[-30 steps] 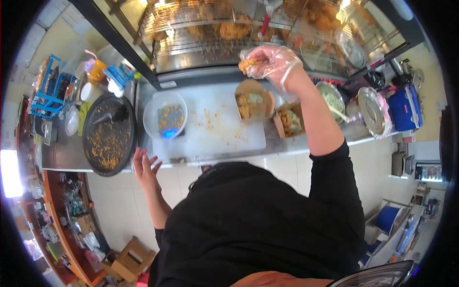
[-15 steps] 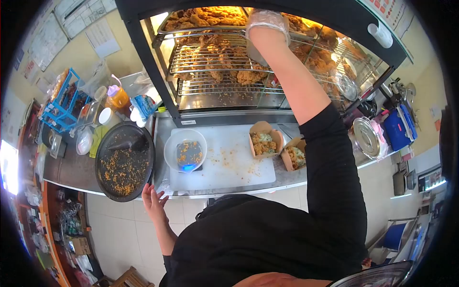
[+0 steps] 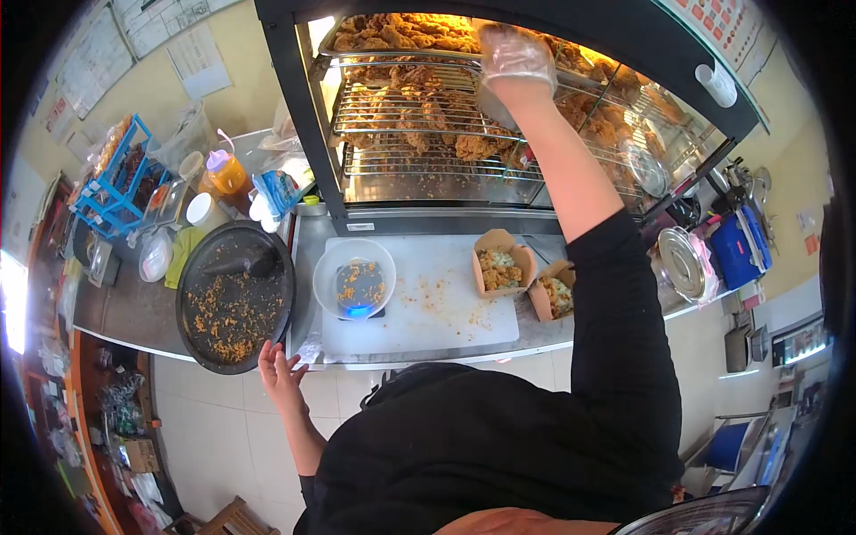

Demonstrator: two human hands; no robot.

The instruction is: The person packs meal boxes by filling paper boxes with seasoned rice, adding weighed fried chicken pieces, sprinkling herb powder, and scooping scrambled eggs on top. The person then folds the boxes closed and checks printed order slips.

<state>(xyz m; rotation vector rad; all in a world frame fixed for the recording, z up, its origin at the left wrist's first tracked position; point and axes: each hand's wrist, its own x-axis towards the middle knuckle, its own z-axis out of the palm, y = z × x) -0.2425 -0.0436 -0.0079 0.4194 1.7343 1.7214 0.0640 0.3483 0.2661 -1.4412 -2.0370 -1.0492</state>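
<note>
My right hand [image 3: 517, 64], in a clear plastic glove, reaches into the front of the lit warming cabinet beside the top shelf of fried chicken [image 3: 406, 34]. Its fingers are blurred and partly hidden, so what they hold, if anything, does not show. My left hand [image 3: 280, 376] hangs at the counter's front edge, fingers apart and holding nothing. Close by is the rim of a round dark pan [image 3: 283, 312] with golden crumbs in it. A clear bowl [image 3: 318, 290] with crumbs in its bottom stands on the white cutting board [image 3: 428, 334].
Two cardboard boxes hold chicken pieces with a pale green topping: one box [image 3: 492, 242] on the board, another box [image 3: 541, 305] to its right. An orange sauce bottle [image 3: 229, 176] and blue rack [image 3: 116, 198] stand left. A metal lid [image 3: 682, 263] lies right.
My right hand has drawn slightly down and back from the top shelf. The view has shifted a little, and my left hand stays by the pan.
</note>
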